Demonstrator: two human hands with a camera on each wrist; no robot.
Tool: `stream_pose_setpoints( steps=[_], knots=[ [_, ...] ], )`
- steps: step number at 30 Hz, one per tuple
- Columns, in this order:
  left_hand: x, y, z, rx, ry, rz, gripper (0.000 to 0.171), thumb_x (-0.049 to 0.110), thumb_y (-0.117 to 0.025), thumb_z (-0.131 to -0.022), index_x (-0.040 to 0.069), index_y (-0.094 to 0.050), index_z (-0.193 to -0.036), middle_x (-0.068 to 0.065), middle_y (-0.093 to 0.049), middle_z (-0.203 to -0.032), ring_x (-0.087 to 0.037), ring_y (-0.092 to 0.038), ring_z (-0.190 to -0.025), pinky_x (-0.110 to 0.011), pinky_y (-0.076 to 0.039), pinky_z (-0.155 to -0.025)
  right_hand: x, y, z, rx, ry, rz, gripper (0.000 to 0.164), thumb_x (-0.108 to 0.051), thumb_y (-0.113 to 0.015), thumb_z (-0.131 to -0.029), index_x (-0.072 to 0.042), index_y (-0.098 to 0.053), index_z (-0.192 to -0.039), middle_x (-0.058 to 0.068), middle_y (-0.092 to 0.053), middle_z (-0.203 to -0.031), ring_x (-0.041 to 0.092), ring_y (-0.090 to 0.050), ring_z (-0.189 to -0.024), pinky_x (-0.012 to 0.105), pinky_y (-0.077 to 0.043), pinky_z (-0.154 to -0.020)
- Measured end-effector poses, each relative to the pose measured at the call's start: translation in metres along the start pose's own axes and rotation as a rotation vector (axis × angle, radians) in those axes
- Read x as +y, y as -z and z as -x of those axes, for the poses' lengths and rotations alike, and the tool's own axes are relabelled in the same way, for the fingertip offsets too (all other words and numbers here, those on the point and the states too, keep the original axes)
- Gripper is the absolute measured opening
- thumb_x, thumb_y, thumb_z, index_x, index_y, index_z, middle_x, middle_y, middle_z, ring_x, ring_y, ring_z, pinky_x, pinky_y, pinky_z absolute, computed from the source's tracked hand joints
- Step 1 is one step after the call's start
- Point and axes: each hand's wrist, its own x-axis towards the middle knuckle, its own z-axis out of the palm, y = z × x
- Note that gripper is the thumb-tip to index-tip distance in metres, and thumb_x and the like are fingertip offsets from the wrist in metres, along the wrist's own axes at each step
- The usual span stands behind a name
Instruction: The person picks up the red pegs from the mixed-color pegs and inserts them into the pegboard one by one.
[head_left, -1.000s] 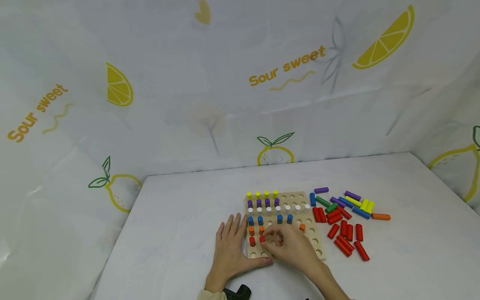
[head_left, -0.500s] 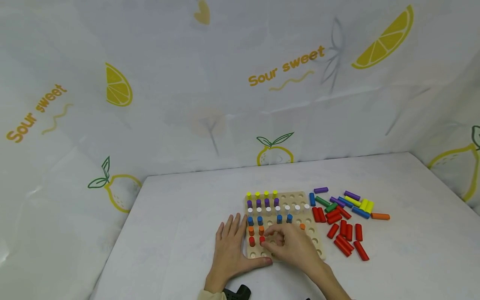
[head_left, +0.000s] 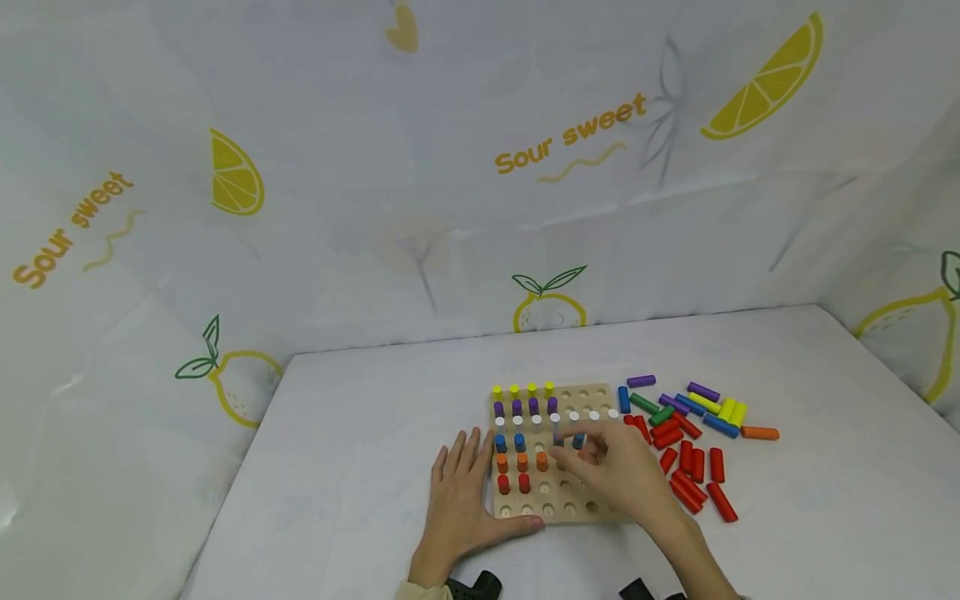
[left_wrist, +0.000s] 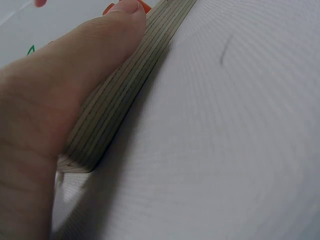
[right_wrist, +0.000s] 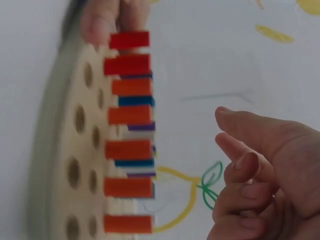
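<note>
A wooden peg board (head_left: 558, 520) lies on the table, its colored pegs standing in rows. My left hand (head_left: 465, 500) rests at the board's left side, fingers straight and thumb along the front edge. In the left wrist view that thumb (left_wrist: 107, 42) lies against the board's layered edge (left_wrist: 115, 105). Two red pegs (head_left: 524, 483) stand in a row near the front, with orange pegs (head_left: 542, 461) behind them. My right hand (head_left: 618, 467) hovers over the board's right part, covering some holes. In the right wrist view its fingers (right_wrist: 242, 195) are loosely bent and hold nothing, apart from the pegs.
Loose red pegs (head_left: 698, 464) lie right of the board, with purple, green, blue and yellow pegs (head_left: 729, 408) further back. One loose orange peg (head_left: 761, 433) lies at the pile's far right. A printed white sheet (head_left: 337, 250) hangs behind the table.
My right hand has let go of the second red peg, which stands in the board, and has moved right and slightly back. The left hand has stayed in place.
</note>
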Motion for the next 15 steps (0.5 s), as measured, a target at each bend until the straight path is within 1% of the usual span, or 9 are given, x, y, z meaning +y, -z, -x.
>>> stream_pose_setpoints(
  steps=[3,7,11,15],
  knots=[
    [0.0,0.0,-0.001,-0.004,0.007,0.011,0.127,0.088,-0.071,-0.06,0.016,-0.038,-0.159,-0.011,-0.037,-0.166,-0.036,-0.029,-0.156,-0.063,-0.022,-0.126,0.007,0.013,-0.003,0.061,0.023,0.004,0.025,-0.027,-0.081,-0.088,-0.01,-0.08,-0.106,-0.004,-0.044,-0.056,0.006,-0.037,-0.049,0.019,-0.028,-0.043],
    [0.0,-0.001,0.0,-0.017,0.015,0.02,0.129,0.09,-0.07,-0.059,0.017,-0.036,-0.16,-0.011,-0.035,-0.167,-0.036,-0.028,-0.157,-0.062,-0.02,-0.127,0.019,0.027,-0.006,0.139,0.04,0.018,0.028,-0.027,-0.081,-0.089,-0.007,-0.079,-0.108,-0.003,-0.045,-0.056,0.006,-0.036,-0.048,0.02,-0.028,-0.043],
    [0.0,-0.001,0.001,-0.024,0.02,0.017,0.129,0.089,-0.07,-0.059,0.017,-0.036,-0.16,-0.011,-0.034,-0.167,-0.036,-0.027,-0.157,-0.063,-0.02,-0.127,0.027,0.037,-0.007,0.191,0.035,0.027,0.032,-0.028,-0.079,-0.091,-0.004,-0.077,-0.112,-0.002,-0.046,-0.058,0.006,-0.036,-0.047,0.02,-0.029,-0.042],
    [0.0,-0.001,-0.001,-0.017,0.019,0.011,0.128,0.088,-0.071,-0.059,0.017,-0.036,-0.16,-0.01,-0.034,-0.168,-0.035,-0.027,-0.157,-0.062,-0.02,-0.127,0.034,0.042,-0.01,0.226,0.028,0.038,0.033,-0.025,-0.079,-0.091,-0.001,-0.076,-0.114,-0.001,-0.045,-0.057,0.007,-0.035,-0.044,0.021,-0.029,-0.04]
  ],
)
